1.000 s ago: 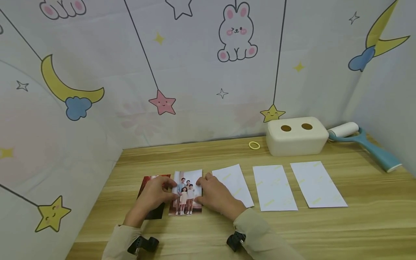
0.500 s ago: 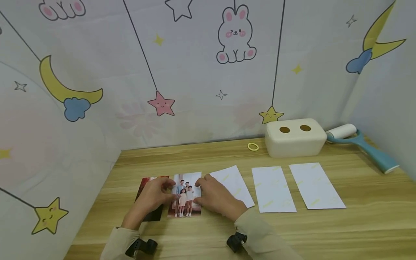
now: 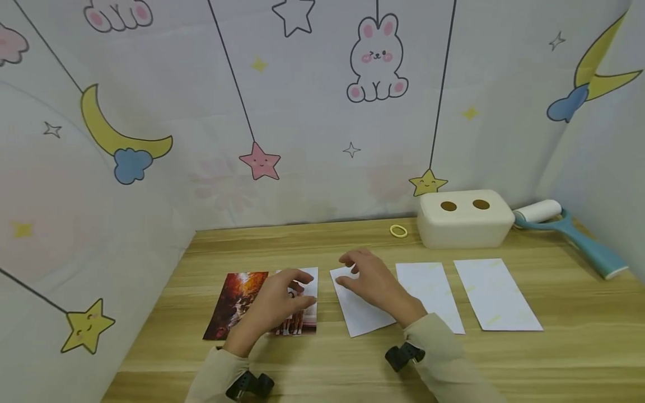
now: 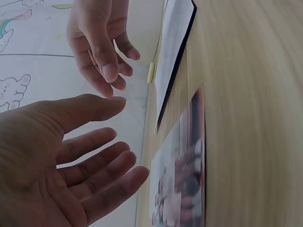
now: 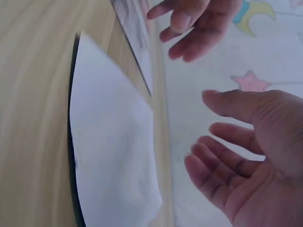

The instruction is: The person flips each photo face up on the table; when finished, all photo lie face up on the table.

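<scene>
A family photo (image 3: pixel 309 282) lies face up on the table, partly hidden behind my left hand (image 3: pixel 279 299). That hand hovers over it with fingers spread and bent, holding nothing; the left wrist view shows a gap between the fingertips and the photo (image 4: pixel 177 189). Left of it lies a dark red and orange picture (image 3: pixel 234 305), face up. My right hand (image 3: pixel 378 282) hovers above the nearest face-down white card (image 3: pixel 360 313), fingers loosely bent and apart from it. In the right wrist view this card (image 5: pixel 111 142) looks slightly bowed, its edge off the wood.
Two more white cards (image 3: pixel 430 291) lie to the right, the farther white card (image 3: pixel 496 294) slightly slanted. At the back stand a cream box (image 3: pixel 466 224) with two holes, a yellow ring (image 3: pixel 398 231) and a blue-handled lint roller (image 3: pixel 579 235). A printed cloth (image 3: pixel 312 112) hangs behind.
Both hands have let go of the family photo's edges and moved right. The right hand is now over the nearest white card; the red picture is more exposed. The view has shifted slightly.
</scene>
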{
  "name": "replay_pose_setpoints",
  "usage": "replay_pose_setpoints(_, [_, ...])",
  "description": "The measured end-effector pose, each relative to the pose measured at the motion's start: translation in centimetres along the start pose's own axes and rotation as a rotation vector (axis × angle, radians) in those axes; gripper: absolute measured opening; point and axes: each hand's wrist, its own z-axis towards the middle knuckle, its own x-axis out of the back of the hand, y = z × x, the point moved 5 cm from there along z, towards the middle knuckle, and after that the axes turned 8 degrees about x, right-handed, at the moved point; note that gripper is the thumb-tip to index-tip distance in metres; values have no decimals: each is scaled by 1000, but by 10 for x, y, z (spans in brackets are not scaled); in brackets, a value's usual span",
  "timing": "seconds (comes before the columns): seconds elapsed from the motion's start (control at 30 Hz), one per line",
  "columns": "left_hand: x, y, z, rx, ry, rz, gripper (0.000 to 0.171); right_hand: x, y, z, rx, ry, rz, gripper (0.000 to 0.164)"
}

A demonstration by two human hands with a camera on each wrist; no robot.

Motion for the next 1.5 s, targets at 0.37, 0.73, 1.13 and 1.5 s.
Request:
replay_pose_setpoints(0.37, [-44,37,12,-152,-69,70,37,33,38,-17,-33,-3,-5,38])
replay_pose_setpoints(0.73, [-74,57,16,-203,-159,103,43,46,59,-28,-24,8,-10,36])
replay_pose_setpoints(1.13, [-92,61,10,-197,-121,304,49,46,67,-30,-16,-39,-32,33])
replay_pose_setpoints(1.5, [-94,64,8,-181,-43,321,49,44,71,-29,-16,-73,-39,33])
